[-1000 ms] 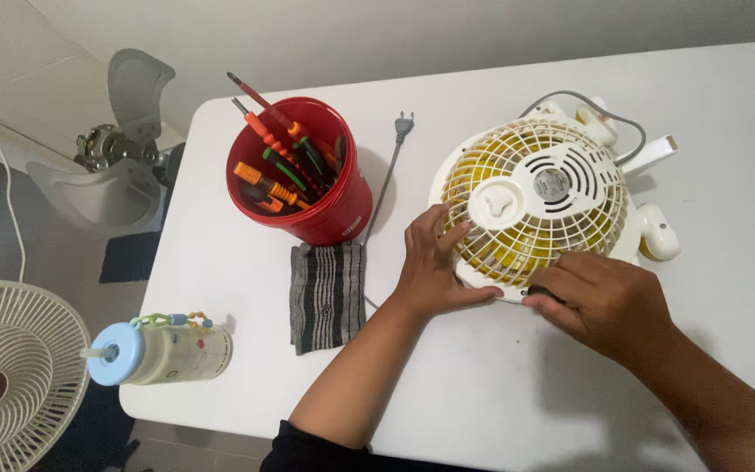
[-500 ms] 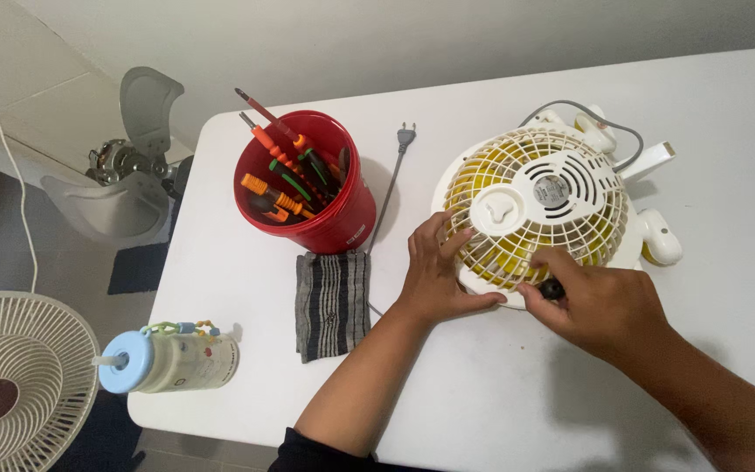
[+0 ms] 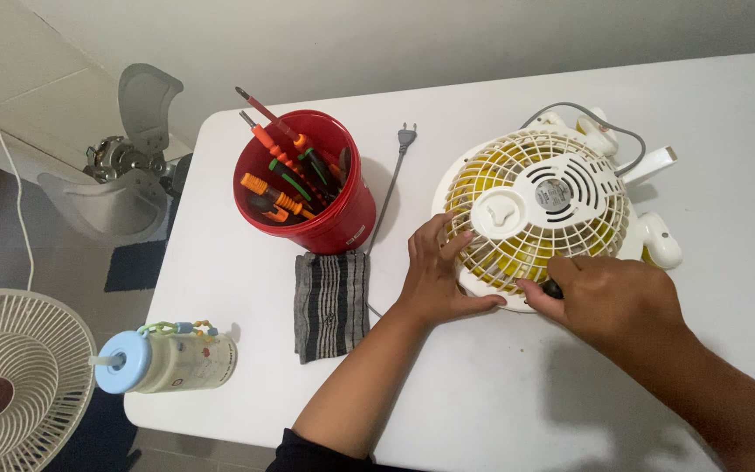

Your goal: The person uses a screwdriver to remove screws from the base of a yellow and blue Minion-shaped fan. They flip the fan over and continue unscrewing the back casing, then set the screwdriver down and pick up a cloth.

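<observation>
Right hand (image 3: 609, 297): curled narrow around a small dark tool (image 3: 552, 288), mostly hidden by the fingers, so only a black stub is seen; the tip is pressed at the near rim of the fan (image 3: 539, 205).

Left hand (image 3: 439, 275): spread open, flat, holding nothing. The palm is laid on the tabletop (image 3: 500, 393) and the fingers are braced against the fan's left edge, the fingertips touching the grille.

The fan is laid face-down near the middle of the tabletop, right of centre. White plastic cage with thin radial ribs; yellow blades are seen through the gaps. A round white motor housing with vent slots sits in the middle, and a white stand sticks out on the far right side. A grey cord (image 3: 386, 197) is run from the back of the fan, and its two-pin plug is left lying near the bucket.

Striped grey cloth (image 3: 332, 304): folded, soft weave, just left of the left hand.

Bottle (image 3: 168, 360): lying on its side at the near left corner, pale body, light blue cap.

Red bucket (image 3: 316, 205): smooth round plastic, beyond the cloth, packed with screwdrivers, handles orange, green and black.

On the floor to the left, a white wire fan guard (image 3: 2, 376) and grey fan parts (image 3: 124, 175) are seen.
</observation>
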